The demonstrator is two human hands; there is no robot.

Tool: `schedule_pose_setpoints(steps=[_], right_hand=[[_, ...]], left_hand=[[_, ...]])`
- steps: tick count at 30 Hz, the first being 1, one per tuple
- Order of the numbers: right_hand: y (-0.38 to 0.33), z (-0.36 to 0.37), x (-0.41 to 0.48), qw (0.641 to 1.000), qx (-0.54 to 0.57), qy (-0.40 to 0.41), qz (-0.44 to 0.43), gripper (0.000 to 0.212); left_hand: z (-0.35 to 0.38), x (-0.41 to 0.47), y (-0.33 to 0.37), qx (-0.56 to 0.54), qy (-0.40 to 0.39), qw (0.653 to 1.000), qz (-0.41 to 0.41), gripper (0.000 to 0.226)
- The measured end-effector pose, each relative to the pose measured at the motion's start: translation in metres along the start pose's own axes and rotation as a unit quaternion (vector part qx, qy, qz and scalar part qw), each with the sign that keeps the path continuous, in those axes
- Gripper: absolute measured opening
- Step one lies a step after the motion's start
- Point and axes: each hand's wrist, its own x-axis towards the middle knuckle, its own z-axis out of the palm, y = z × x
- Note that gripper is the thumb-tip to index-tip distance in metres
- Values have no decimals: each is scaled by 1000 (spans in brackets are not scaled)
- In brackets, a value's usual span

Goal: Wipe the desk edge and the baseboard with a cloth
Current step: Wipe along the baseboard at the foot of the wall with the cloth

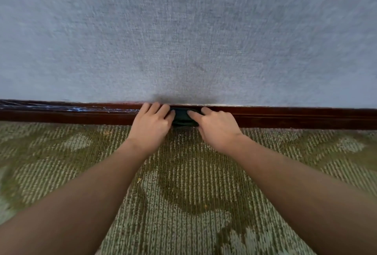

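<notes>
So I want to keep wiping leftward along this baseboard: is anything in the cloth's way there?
Nothing solid shows. The cloth sits pressed to the baseboard between the left hand and right hand. Leftward, only whitish cobweb-like streaks lie on the wood.

most of the cloth (pixel 184 117) is buried under the left hand (pixel 152 126) and right hand (pixel 217 129), just a dark middle bit shows; baseboard (pixel 295 117) behind them is covered and runs off both sides; wall (pixel 183 30) edges look smeared
</notes>
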Motion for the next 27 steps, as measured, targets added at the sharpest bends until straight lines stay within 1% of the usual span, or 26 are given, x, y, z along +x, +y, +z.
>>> schedule_pose_setpoints(steps=[3,6,10,14,18,22,24,27], right_hand=[[-2,1,4,1000,6,-10,12,54],[-4,3,6,1000,5,-19,13,53],[-4,4,6,1000,-2,-18,14,55],[-4,2,6,1000,-4,-25,13,56],[-2,1,6,999,23,-34,22,54],[1,2,5,996,83,-29,25,49],[0,5,1,995,93,-36,18,48],[-2,12,-6,993,106,-50,15,48]], left_hand=[[3,1,-1,-1,-32,999,-5,50],[5,0,-3,1,-24,1000,-8,50],[12,0,-3,11,-54,998,-5,52],[17,1,-3,11,-53,998,-9,51],[15,3,-3,0,-68,998,-15,52],[13,4,-4,-31,-60,997,-42,44],[9,0,-4,-42,-50,998,-26,38],[7,-9,-5,-50,-12,999,8,34]])
